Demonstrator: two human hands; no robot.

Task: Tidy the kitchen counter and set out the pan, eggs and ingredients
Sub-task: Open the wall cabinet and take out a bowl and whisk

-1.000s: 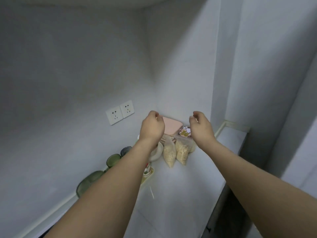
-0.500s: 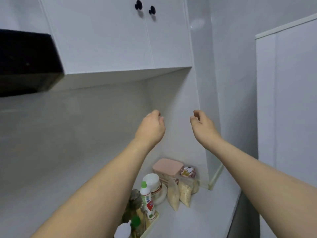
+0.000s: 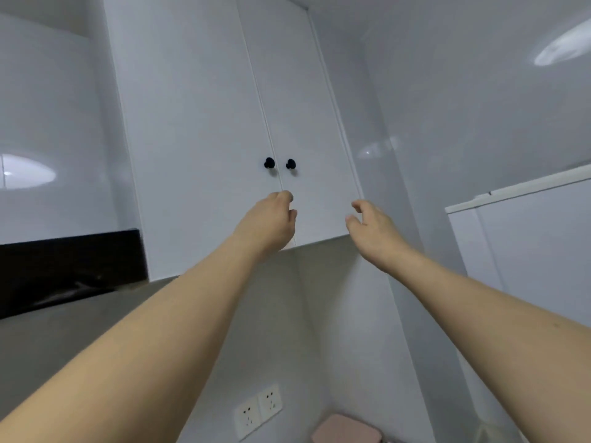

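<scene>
Reaching empty, loosely curled left hand (image 3: 267, 223) and right hand (image 3: 372, 233) toward black knobs (image 3: 269, 162), risking a mis-grab below them.

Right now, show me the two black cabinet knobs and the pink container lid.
left black knob (image 3: 269, 162), head view, on its round face.
right black knob (image 3: 290, 163), head view, on its round face.
pink container lid (image 3: 345, 430), head view, on its top, at the frame's bottom edge.
</scene>
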